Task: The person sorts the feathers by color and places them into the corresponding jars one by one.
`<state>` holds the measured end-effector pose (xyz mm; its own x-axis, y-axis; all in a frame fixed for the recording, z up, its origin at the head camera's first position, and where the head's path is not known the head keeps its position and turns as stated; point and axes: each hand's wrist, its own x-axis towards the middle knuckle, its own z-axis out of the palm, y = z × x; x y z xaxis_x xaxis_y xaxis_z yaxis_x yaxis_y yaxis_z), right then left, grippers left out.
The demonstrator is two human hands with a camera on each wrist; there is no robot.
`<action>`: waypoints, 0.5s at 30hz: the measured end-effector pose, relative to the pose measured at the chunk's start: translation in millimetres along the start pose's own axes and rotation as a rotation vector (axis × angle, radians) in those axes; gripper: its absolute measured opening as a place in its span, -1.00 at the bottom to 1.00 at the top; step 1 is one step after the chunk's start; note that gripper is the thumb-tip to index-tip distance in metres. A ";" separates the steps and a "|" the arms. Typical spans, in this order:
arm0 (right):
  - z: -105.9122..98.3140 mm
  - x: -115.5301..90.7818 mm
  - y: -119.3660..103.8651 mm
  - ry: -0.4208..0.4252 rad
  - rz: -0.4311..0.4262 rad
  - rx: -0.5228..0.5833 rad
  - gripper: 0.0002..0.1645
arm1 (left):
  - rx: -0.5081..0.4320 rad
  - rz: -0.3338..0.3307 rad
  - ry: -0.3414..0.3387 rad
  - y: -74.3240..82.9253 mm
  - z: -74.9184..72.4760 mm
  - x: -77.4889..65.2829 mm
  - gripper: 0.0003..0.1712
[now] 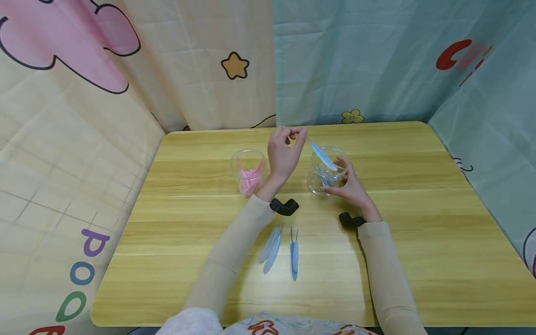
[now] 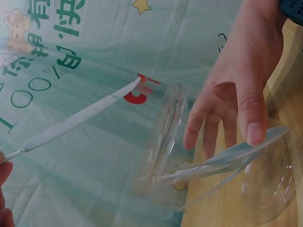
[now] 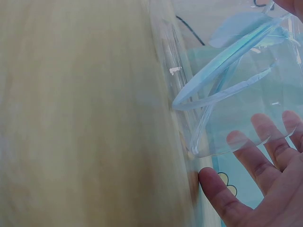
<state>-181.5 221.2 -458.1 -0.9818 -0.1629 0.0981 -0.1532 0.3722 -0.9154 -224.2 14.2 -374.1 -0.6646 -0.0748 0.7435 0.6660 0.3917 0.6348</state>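
Note:
My left hand point(image 1: 284, 153) pinches a pale blue feather point(image 1: 324, 156) by its quill, over the mouth of a clear jar point(image 1: 311, 183). In the left wrist view that feather point(image 2: 80, 119) slants up from the fingertips towards the jar's rim. My right hand point(image 1: 351, 187) holds this jar from its right side, thumb near me and fingers round the far wall. Several blue feathers point(image 3: 227, 64) lean inside it in the right wrist view. On the table in front lie two loose pairs of blue feathers point(image 1: 273, 250), quills pointing away from me.
Left of my left hand stands a second clear jar point(image 1: 235, 168) with pink feathers point(image 1: 250, 179) in it. The wooden table point(image 1: 418, 260) has rounded corners, and printed curtains point(image 1: 377, 60) hang behind it and at both sides.

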 end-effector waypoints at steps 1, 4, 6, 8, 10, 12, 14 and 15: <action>0.0 -0.4 0.0 0.001 0.006 -0.001 0.22 | 0.014 0.024 0.011 -0.5 3.4 0.3 -0.78; 0.1 -2.3 -3.8 -0.002 0.018 -0.006 0.22 | 0.074 0.077 0.007 -2.1 11.7 -1.9 -0.78; 0.5 -2.4 -3.1 -0.001 0.012 -0.003 0.21 | 0.120 0.089 -0.029 -2.8 15.6 -5.5 -0.78; 0.6 -3.4 -5.9 -0.005 0.002 0.004 0.20 | 0.155 0.090 -0.079 -2.7 17.2 -9.6 -0.76; 0.6 -4.2 -9.1 -0.006 -0.011 0.010 0.20 | 0.176 0.083 -0.127 -3.1 17.6 -13.3 -0.73; 0.2 -2.1 -4.7 -0.006 -0.015 0.009 0.21 | 0.180 0.074 -0.155 -3.8 15.7 -15.9 -0.70; -0.4 1.5 3.5 -0.002 -0.013 0.001 0.23 | 0.176 0.070 -0.163 -5.0 12.2 -17.6 -0.68; -0.6 2.9 7.9 0.002 -0.012 -0.003 0.23 | 0.172 0.068 -0.163 -5.9 9.8 -18.4 -0.69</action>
<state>-185.6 224.2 -464.8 -0.9801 -0.1655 0.1094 -0.1649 0.3734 -0.9129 -219.2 22.2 -393.6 -0.6753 0.1006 0.7307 0.6528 0.5426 0.5286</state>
